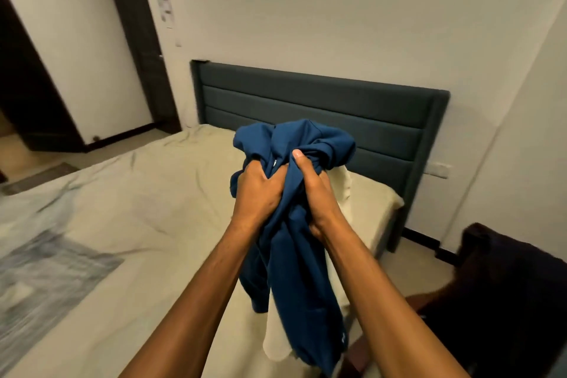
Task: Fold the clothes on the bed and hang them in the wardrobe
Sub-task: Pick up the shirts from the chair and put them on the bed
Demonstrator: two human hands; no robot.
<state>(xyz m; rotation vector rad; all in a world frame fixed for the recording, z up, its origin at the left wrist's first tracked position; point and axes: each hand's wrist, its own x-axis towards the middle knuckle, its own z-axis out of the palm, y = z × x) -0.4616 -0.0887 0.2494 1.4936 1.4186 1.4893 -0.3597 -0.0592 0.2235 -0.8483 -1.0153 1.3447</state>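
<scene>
Taking the bed (129,193) as the landmark and reading from left to right: off its left side stands a dark doorway (27,95), and on the near left part of the sheet lies a grey-blue patterned patch (46,279), blurred, so whether it is a print or a separate cloth cannot be told. The dark padded headboard (322,107) runs along the far end of the bed.

Above the right half of the bed, in front of the headboard, the person holds a bunched blue garment (294,270) clear of the sheet. The left hand (260,190) has its fingers curled tight into the crumpled upper part; the right hand (313,193), touching it on the right, also grips a fistful, thumb laid on top. The rest of the garment hangs down between the forearms. A pale cream cloth (340,184) shows just behind and below the blue one, and whether it is held too cannot be told. Off the right side of the bed is a dark piece of furniture (503,301).

The step in hand appears to be picking the garment up to fold it; no fold is made yet. Next, the hands probably need to part, find the shoulders or a hem, shake the cloth open and lay it flat on the bed.
</scene>
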